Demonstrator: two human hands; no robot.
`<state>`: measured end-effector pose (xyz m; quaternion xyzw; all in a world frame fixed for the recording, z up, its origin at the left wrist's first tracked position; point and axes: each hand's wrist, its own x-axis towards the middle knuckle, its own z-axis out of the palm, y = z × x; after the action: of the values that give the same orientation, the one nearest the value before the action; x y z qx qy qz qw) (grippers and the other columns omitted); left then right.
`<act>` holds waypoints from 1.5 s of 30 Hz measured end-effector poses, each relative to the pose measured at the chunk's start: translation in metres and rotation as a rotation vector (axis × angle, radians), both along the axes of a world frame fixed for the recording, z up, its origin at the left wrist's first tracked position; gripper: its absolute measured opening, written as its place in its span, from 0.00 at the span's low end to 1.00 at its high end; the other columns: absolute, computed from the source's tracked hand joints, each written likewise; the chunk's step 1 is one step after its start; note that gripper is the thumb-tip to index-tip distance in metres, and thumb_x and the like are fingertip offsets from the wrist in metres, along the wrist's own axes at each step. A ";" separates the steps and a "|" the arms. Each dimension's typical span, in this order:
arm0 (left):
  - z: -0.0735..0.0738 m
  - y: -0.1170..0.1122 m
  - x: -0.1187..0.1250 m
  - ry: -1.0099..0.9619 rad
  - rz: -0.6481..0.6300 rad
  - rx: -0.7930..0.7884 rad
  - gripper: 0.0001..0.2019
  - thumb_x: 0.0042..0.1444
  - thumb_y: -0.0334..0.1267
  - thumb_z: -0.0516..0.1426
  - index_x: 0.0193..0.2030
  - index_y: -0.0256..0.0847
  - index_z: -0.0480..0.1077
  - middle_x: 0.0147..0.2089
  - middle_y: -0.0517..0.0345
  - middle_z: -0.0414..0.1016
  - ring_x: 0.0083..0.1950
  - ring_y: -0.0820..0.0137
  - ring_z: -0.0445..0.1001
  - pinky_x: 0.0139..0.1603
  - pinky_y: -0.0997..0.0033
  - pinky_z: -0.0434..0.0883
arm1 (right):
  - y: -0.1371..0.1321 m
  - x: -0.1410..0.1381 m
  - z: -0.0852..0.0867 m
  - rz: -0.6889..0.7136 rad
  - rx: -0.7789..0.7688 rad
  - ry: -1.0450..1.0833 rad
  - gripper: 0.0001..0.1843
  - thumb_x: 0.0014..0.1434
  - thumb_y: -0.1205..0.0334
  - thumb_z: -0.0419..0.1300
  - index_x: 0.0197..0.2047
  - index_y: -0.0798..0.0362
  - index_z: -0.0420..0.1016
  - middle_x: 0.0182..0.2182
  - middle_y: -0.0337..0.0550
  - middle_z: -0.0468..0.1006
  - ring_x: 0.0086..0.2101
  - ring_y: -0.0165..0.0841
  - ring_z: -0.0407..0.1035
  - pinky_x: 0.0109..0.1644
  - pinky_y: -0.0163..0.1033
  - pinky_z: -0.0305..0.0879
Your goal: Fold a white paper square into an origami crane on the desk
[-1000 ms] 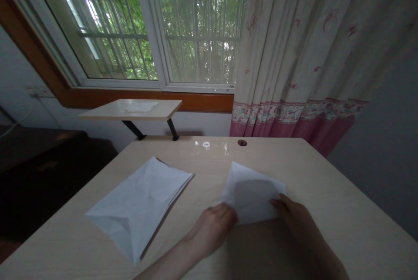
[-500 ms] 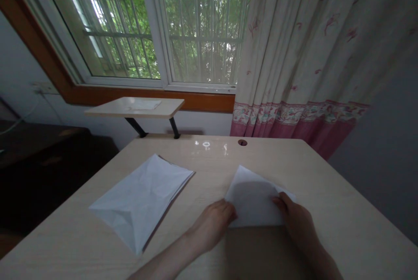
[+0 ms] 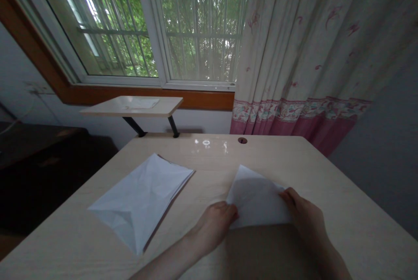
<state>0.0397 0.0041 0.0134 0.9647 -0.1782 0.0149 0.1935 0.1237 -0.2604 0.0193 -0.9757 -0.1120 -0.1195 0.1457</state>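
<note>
A folded white sheet of paper [image 3: 256, 197] lies on the light wooden desk [image 3: 326, 175], right of centre. My left hand [image 3: 217, 223] rests at its near left corner with the fingers curled onto the edge. My right hand [image 3: 305, 217] holds the sheet's right edge, fingers closed over it. Both forearms come in from the bottom of the view.
A stack of creased white paper [image 3: 143, 197] lies on the left of the desk. A cable hole [image 3: 242, 140] sits near the desk's far edge. Behind are a small raised shelf [image 3: 133, 106], a barred window [image 3: 183, 23] and a pink-hemmed curtain [image 3: 303, 53].
My right hand has slid rightward along the sheet's edge and the sheet has shifted slightly right. My left hand stays at the near left corner.
</note>
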 end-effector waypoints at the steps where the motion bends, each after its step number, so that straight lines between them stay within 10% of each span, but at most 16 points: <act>1: 0.000 0.000 0.000 0.001 0.002 0.008 0.08 0.65 0.31 0.51 0.36 0.38 0.69 0.32 0.57 0.74 0.34 0.69 0.73 0.33 0.75 0.66 | -0.001 -0.001 0.003 0.000 0.024 -0.030 0.27 0.65 0.41 0.37 0.30 0.47 0.68 0.23 0.41 0.76 0.24 0.37 0.72 0.25 0.37 0.57; 7: 0.002 0.001 -0.003 -0.008 -0.030 0.039 0.08 0.61 0.24 0.51 0.38 0.39 0.69 0.33 0.58 0.74 0.35 0.69 0.73 0.36 0.75 0.66 | 0.002 -0.025 0.018 0.026 0.149 -0.456 0.27 0.65 0.42 0.42 0.43 0.55 0.69 0.36 0.52 0.77 0.38 0.44 0.70 0.41 0.46 0.65; 11: 0.001 0.000 -0.005 -0.047 -0.043 0.068 0.07 0.62 0.27 0.51 0.37 0.39 0.68 0.33 0.58 0.73 0.36 0.68 0.73 0.36 0.74 0.66 | 0.021 -0.058 0.006 0.316 0.062 -0.589 0.14 0.65 0.59 0.47 0.48 0.54 0.70 0.43 0.50 0.77 0.43 0.40 0.69 0.49 0.44 0.62; 18: 0.014 -0.005 -0.010 -0.180 -0.107 0.075 0.07 0.61 0.30 0.52 0.31 0.39 0.65 0.31 0.57 0.71 0.37 0.66 0.69 0.41 0.65 0.67 | 0.040 -0.082 -0.030 0.359 -0.222 -0.494 0.25 0.61 0.62 0.48 0.62 0.48 0.62 0.58 0.47 0.69 0.49 0.40 0.69 0.46 0.44 0.63; 26: 0.015 0.001 -0.009 -0.172 -0.152 -0.119 0.05 0.60 0.32 0.53 0.42 0.38 0.68 0.53 0.49 0.68 0.55 0.62 0.66 0.55 0.63 0.67 | 0.050 -0.084 -0.051 0.310 -0.245 -0.384 0.26 0.64 0.53 0.48 0.63 0.48 0.62 0.63 0.50 0.60 0.56 0.47 0.64 0.50 0.51 0.65; 45: 0.018 0.005 -0.005 -0.139 -0.143 0.083 0.16 0.58 0.25 0.52 0.52 0.37 0.67 0.57 0.51 0.70 0.51 0.61 0.69 0.53 0.62 0.70 | 0.056 -0.062 -0.039 0.337 -0.180 -0.223 0.24 0.66 0.54 0.42 0.60 0.49 0.68 0.63 0.50 0.59 0.61 0.48 0.53 0.61 0.61 0.50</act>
<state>0.0349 0.0093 0.0317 0.9534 -0.2599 0.0606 0.1411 0.0619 -0.2040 -0.0195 -0.9330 -0.2989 -0.1904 0.0626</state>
